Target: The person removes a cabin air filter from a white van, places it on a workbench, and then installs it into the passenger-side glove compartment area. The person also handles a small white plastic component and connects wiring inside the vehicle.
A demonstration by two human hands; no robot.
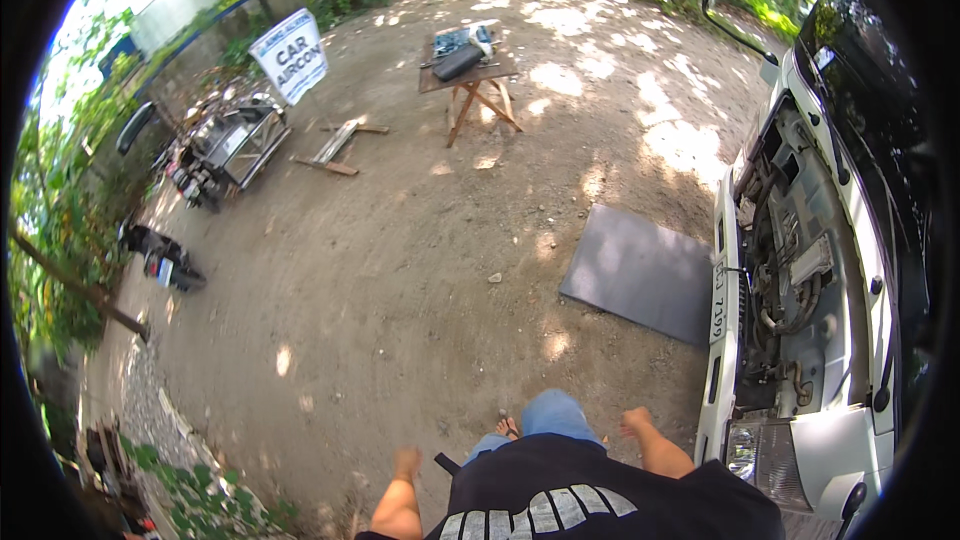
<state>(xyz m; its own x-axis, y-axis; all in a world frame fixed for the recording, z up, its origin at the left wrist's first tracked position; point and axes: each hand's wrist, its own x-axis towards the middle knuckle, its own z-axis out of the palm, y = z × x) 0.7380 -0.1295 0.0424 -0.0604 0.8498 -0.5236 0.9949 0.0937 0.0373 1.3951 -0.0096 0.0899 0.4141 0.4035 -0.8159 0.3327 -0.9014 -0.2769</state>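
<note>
My left hand (407, 463) hangs low beside my black shirt (530, 480). It is small and blurred, so its fingers do not show clearly; no object is visible with it. My right hand (634, 422) is out to my right, its fingers loosely curled and nothing seen in them. Neither hand touches anything I can see. Closest to the right hand is a white vehicle (718, 380) with its front opened up, baring hoses and metal parts (795, 270). One sandalled foot (508, 427) shows beneath my blue shorts (555, 415).
A flat dark grey mat (640, 270) lies on the dirt ground by the vehicle's bumper. Farther off, a small wooden table (468, 75) holds a black case (462, 62) and blue items. At left are a sign (290, 55), a wooden frame (338, 145), motorcycles (165, 258) and a pole (85, 290).
</note>
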